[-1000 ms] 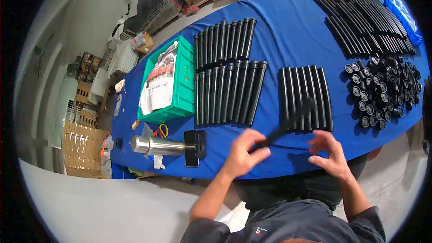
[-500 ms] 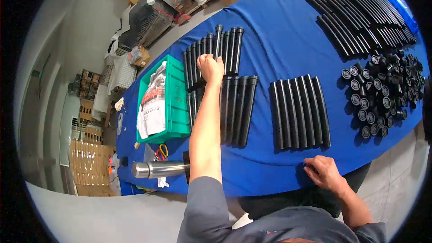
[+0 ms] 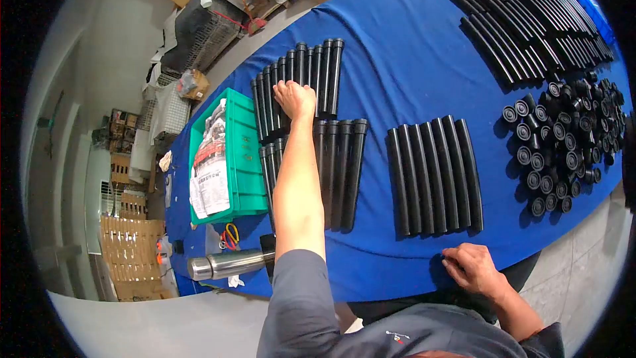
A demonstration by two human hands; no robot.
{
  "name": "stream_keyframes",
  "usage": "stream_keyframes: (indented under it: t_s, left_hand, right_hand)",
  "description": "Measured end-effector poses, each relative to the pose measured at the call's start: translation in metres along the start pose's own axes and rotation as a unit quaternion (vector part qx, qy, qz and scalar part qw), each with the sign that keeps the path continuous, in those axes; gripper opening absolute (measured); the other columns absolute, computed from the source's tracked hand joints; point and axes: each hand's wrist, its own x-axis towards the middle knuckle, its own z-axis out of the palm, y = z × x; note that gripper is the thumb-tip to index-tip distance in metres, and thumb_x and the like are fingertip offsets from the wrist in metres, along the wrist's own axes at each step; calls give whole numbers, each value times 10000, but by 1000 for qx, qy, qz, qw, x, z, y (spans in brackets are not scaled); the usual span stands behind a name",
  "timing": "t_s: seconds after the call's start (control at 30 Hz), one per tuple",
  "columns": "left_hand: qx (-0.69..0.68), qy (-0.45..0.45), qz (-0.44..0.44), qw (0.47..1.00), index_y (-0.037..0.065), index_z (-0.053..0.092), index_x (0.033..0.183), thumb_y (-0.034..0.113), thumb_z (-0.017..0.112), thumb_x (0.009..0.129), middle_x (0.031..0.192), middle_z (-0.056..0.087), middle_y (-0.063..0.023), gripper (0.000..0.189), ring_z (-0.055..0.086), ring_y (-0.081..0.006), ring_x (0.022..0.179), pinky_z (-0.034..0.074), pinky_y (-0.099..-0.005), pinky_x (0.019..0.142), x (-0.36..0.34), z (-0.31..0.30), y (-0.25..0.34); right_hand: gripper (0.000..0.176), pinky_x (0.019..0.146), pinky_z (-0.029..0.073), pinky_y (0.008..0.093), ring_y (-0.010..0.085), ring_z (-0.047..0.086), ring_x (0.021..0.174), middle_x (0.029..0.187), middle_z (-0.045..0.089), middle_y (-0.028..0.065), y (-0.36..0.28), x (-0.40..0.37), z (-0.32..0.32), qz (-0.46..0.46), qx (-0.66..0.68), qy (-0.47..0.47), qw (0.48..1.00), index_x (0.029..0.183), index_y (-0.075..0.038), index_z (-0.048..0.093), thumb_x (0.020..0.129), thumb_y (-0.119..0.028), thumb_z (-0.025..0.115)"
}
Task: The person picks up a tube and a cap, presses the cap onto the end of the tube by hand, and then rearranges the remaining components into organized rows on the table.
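My left hand (image 3: 295, 100) lies over the upper row of black capped tubes (image 3: 336, 73), its fingers spread and touching the tubes near the row's middle. One tube under it stands slightly higher than its neighbours. A lower row of capped tubes (image 3: 348, 176) lies nearer to me, partly hidden by my left forearm. My right hand (image 3: 474, 268) rests at the table's front edge, fingers loosely bent and apart, nothing visible in it. Just beyond it are several black tubes without caps (image 3: 434, 179), side by side.
A green crate (image 3: 245, 159) with printed sheeting stands left of the tubes. Nearby lie a steel flask (image 3: 228, 264) and scissors (image 3: 230, 237). Many black caps (image 3: 560, 146) are heaped at right, below stacked tubes (image 3: 523, 20) and a blue bin (image 3: 583, 0). Blue cloth (image 3: 411, 46) covers the table.
The tube by my left hand has slid toward me, more level with its row. My left fingers have spread. The view has shifted slightly; my right hand stays at the table's edge.
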Motion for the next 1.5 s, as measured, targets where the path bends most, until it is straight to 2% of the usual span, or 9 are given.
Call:
stream_keyframes:
  t_s: [0.23, 0.77, 1.03, 1.13, 1.27, 1.3, 1.33, 1.37, 1.5]
  left_hand:
    - [-57, 24, -31, 998, -29, 601, 1152, 140, 735, 815, 1263, 605, -198, 401, 508, -359, 1287, 374, -524, 1152, 0, 4, -2]
    - [-224, 109, 59, 967, -6, 643, 1153, 223, 753, 841, 1184, 661, -216, 402, 608, -396, 1147, 470, -476, 1027, -13, -54, -35]
    - [-553, 22, 114, 825, -10, 579, 1329, 70, 662, 971, 1315, 644, -136, 376, 624, -253, 1213, 466, -386, 1068, -176, -186, 34]
    - [-608, -86, 107, 782, -20, 607, 1280, 22, 635, 966, 1239, 674, -137, 318, 678, -200, 1088, 539, -337, 946, -268, -238, 55]
    - [-679, -357, 231, 599, -38, 597, 1273, 332, 640, 1018, 1235, 687, -263, 452, 726, -277, 1006, 583, -415, 899, -382, -284, 67]
    - [-758, -453, 92, 460, -47, 559, 1328, 398, 646, 1006, 1267, 649, -318, 557, 619, -429, 1241, 485, -544, 1068, -403, -302, 65]
    - [-790, -496, -19, 360, -45, 507, 1387, 447, 641, 996, 1317, 595, -368, 643, 587, -477, 1263, 459, -590, 1080, -414, -316, 62]
    - [-839, -498, -4, 220, -19, 424, 1475, 462, 559, 1042, 1444, 534, -294, 661, 520, -386, 1370, 388, -501, 1169, -415, -317, 61]
    - [-865, -486, 54, 112, -12, 381, 1517, 628, 576, 950, 1528, 436, -298, 877, 428, -373, 1445, 318, -510, 1209, -386, -346, 77]
  right_hand:
    - [229, 591, 515, 433, 315, 629, 654, 749, 613, 115, 0, -1, 2, -1, -8, 3, 1000, 1043, -26, 641, 847, -54, 755]
    - [194, 618, 506, 465, 355, 620, 701, 784, 604, 154, 2, -2, 1, -19, -11, 5, 1000, 1053, -17, 630, 893, -81, 719]
    - [162, 694, 537, 466, 364, 657, 776, 838, 640, 150, -3, -6, 2, 4, 6, 4, 1000, 1047, -26, 627, 936, -128, 688]
    - [160, 700, 540, 463, 363, 661, 790, 849, 641, 148, -2, -9, 3, 5, 2, 13, 1000, 1045, -27, 626, 943, -136, 681]
    - [181, 708, 542, 463, 371, 673, 818, 874, 664, 164, -1, -9, 4, 7, -2, 13, 1000, 1067, -27, 637, 935, -141, 688]
    - [186, 709, 542, 463, 374, 674, 821, 877, 667, 167, 0, -9, 6, 8, 2, 18, 1000, 1071, -27, 640, 931, -137, 692]
    - [194, 709, 542, 466, 377, 674, 818, 880, 673, 175, -3, -8, 3, 21, 2, 9, 1000, 1077, -25, 646, 920, -125, 702]
    - [184, 710, 543, 466, 380, 673, 816, 877, 671, 173, 0, -8, 6, 14, -1, 18, 1000, 1068, -24, 648, 916, -112, 705]
    - [160, 673, 530, 443, 369, 659, 762, 833, 656, 164, -4, -5, 7, 4, -10, 28, 1000, 1042, -21, 667, 905, -89, 714]
